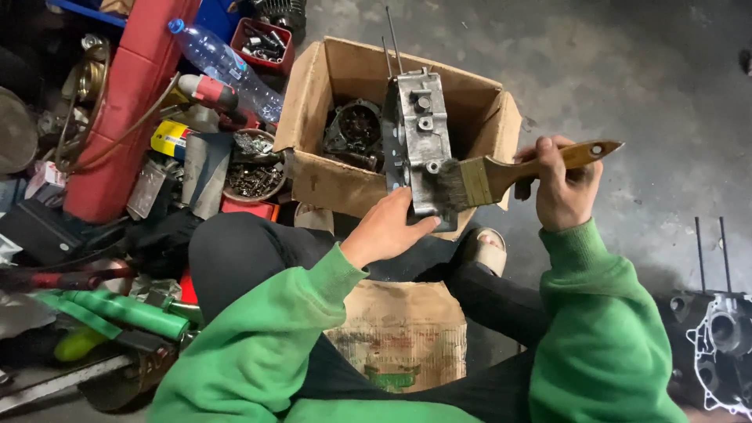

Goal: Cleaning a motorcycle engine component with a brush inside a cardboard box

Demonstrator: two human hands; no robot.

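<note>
My left hand (385, 229) grips the metal casing (419, 141), propping it upright before the cardboard box (329, 168). My right hand (562, 188) clenches the brush (501, 174), bristles touching the casing's side.

**What I can't make out from up here**

My left hand (385, 229) covers the lower edge of the metal engine casing (419, 137), and its far side faces away from me. The brush (501, 174) handle runs hidden through my right hand (562, 188). The second engine case (717, 333) is cut off at the frame's right edge. Parts inside the cardboard box (329, 176) sit too dark to identify.
</note>
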